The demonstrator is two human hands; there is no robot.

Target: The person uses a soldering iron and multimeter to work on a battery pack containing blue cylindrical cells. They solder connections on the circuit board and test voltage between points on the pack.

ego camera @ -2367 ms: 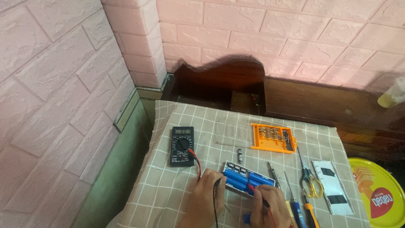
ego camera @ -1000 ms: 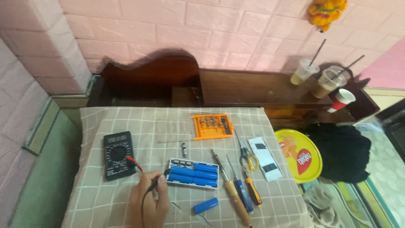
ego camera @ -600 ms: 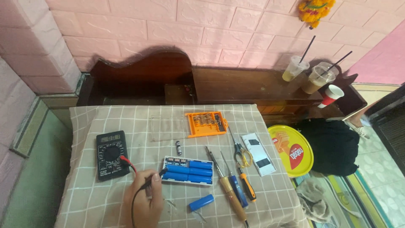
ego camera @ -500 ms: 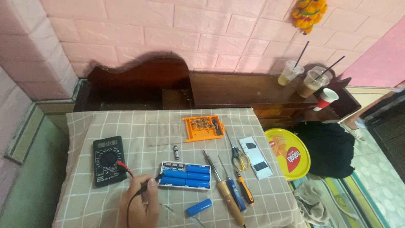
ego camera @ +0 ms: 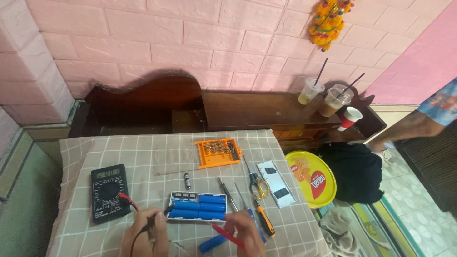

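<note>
While your left hand (ego camera: 145, 231) pinches the black probe (ego camera: 159, 216) so its tip meets the left end of the battery pack (ego camera: 199, 212), your right hand (ego camera: 247, 233) pinches the red probe (ego camera: 227, 235) low and slanted, its tip near the pack's near edge; whether it touches, I cannot tell. You keep the pack at the table's (ego camera: 143, 152) near middle, cells up, apparently so both ends stay reachable. Left of it, the multimeter (ego camera: 108, 192) lies face up, leads running to your hands. Right of the pack, screwdrivers (ego camera: 262, 219) and scissors (ego camera: 258, 185) lie; the orange bit case (ego camera: 219, 153) sits farther back.
</note>
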